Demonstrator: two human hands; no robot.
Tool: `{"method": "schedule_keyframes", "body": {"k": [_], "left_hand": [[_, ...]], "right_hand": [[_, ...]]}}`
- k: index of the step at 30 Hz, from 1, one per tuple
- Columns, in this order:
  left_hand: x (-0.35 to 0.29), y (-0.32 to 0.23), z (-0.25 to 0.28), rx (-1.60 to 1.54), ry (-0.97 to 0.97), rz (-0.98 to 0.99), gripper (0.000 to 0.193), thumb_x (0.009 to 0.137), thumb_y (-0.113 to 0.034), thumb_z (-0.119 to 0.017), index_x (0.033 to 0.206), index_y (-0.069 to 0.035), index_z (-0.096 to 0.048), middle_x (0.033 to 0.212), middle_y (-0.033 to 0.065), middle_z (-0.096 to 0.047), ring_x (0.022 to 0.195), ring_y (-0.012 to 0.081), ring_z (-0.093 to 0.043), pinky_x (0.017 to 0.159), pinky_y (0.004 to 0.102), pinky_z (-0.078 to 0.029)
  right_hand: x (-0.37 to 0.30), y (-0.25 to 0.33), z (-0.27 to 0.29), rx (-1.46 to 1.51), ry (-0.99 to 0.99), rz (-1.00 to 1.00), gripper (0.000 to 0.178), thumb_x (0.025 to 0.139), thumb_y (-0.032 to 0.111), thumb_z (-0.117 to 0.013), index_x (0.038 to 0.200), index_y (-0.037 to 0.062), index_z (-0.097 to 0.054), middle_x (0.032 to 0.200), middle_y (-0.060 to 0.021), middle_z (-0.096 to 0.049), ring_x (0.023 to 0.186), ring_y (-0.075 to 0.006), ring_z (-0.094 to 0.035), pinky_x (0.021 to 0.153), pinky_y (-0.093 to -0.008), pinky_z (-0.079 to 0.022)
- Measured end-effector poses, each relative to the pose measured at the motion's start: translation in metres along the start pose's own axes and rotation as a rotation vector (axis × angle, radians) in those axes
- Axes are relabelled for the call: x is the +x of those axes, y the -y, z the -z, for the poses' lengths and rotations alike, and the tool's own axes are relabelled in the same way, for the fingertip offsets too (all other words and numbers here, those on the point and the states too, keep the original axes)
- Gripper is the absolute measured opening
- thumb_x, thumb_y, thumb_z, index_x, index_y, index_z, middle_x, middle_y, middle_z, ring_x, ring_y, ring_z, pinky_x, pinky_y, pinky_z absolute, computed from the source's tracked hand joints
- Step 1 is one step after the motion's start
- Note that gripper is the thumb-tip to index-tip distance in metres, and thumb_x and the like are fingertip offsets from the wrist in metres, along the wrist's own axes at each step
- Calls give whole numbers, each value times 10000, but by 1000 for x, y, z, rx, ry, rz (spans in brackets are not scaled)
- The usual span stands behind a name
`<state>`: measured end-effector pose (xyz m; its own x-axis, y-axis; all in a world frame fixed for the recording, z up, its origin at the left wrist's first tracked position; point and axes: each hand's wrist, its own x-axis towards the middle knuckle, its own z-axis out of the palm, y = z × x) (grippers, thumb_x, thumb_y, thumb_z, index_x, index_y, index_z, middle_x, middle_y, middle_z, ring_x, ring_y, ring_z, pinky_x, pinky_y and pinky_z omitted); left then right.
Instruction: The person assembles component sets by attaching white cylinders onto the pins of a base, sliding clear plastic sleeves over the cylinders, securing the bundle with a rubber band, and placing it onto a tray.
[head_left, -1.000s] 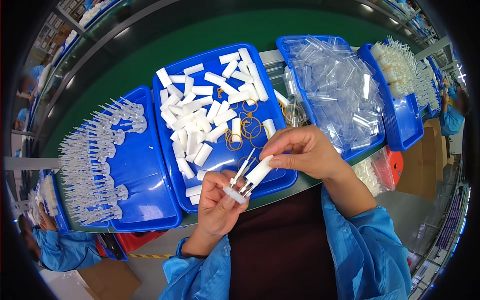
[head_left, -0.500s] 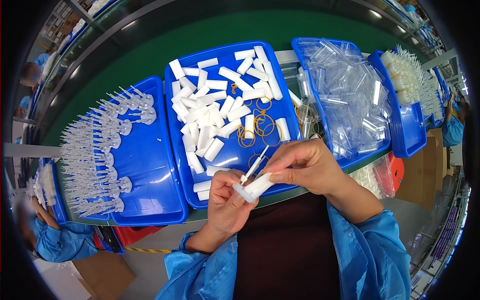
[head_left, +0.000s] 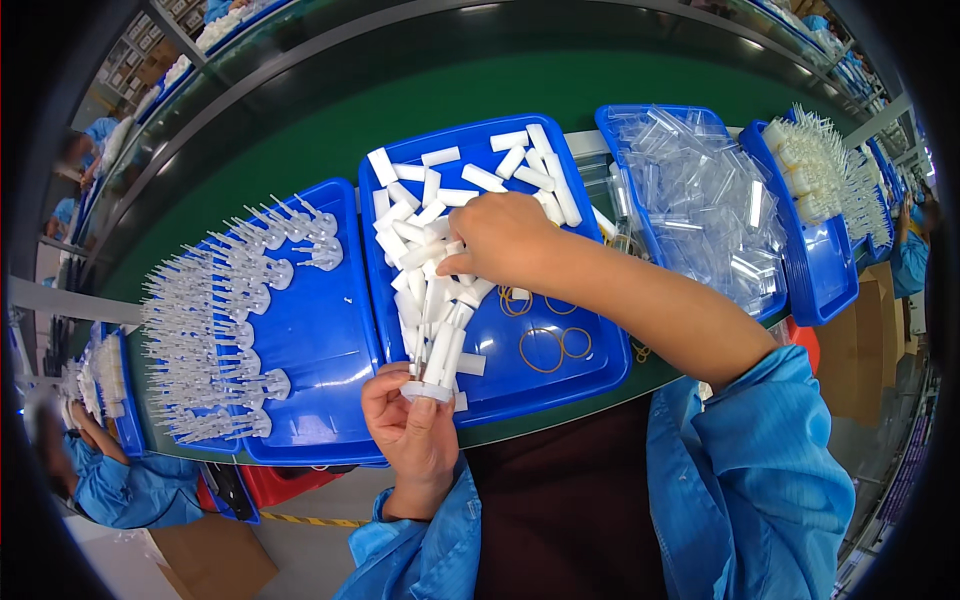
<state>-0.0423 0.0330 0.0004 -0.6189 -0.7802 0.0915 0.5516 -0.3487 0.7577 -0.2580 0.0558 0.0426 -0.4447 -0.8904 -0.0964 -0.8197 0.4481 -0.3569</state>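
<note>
My left hand (head_left: 415, 425) pinches the round base of a clear-white plastic pronged holder (head_left: 428, 391) at the near edge of a blue tray (head_left: 590, 365). Its thin prongs point away from me, and white sleeves stand on some of them. My right hand (head_left: 505, 240) reaches into the same tray, over a pile of white cylinders (head_left: 415, 228). Its thumb and fingers close around one white cylinder (head_left: 452, 246); the other fingertips are hidden behind the hand. Tan rubber bands (head_left: 541, 349) lie in the tray, right of the pile.
At left, a blue tray (head_left: 310, 355) carries rows of upright pronged holders (head_left: 200, 330). Right of the middle tray, another blue tray holds clear plastic sleeves (head_left: 690, 190). Farther right are stacked blue trays (head_left: 828, 275) and more white pronged pieces (head_left: 805, 165). Other people work on both sides.
My right hand has left the holder and moved up and left into the white cylinders. My left hand has shifted left, tilting the holder so its prongs point away.
</note>
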Motion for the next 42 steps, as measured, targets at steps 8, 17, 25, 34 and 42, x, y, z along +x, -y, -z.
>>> {"method": "schedule_keyframes", "body": {"k": [8,17,25,34,42], "left_hand": [[-6,6,8,209,183,-34,236,797,3,-651,1006,-6,-541,1013,128,-524,840,162,-560,720,249,-479],[-6,13,1,279,418,-76,119,828,-58,-642,940,-47,-602,964,116,-611,861,198,-574,858,355,-423],[-2,13,-9,294,520,-49,98,825,-72,-647,916,-39,-633,935,126,-615,804,205,-578,816,354,-424],[-5,15,-16,279,539,-13,111,824,-53,-641,933,-32,-635,928,124,-612,793,207,-570,762,346,-433],[2,12,-22,474,663,-21,121,816,-47,-649,936,-38,-640,938,118,-621,782,223,-575,680,306,-449]], "right_hand": [[-26,-17,1,575,-44,108,181,785,179,-683,903,44,-663,752,-67,-642,672,-137,-609,604,-266,-480],[-92,-33,12,1560,89,-198,171,890,121,-583,984,-9,-642,809,-41,-626,661,-59,-560,539,-170,-419],[-107,-51,13,1703,176,-140,186,900,138,-575,994,-7,-645,819,-44,-621,643,-57,-527,546,-184,-415],[-114,-61,25,1657,232,-130,168,888,104,-583,984,-19,-643,823,-46,-620,649,-62,-522,554,-184,-422],[-122,-43,37,1317,100,-140,141,837,15,-625,968,-37,-635,833,-70,-632,716,-91,-606,630,-193,-486]]}}
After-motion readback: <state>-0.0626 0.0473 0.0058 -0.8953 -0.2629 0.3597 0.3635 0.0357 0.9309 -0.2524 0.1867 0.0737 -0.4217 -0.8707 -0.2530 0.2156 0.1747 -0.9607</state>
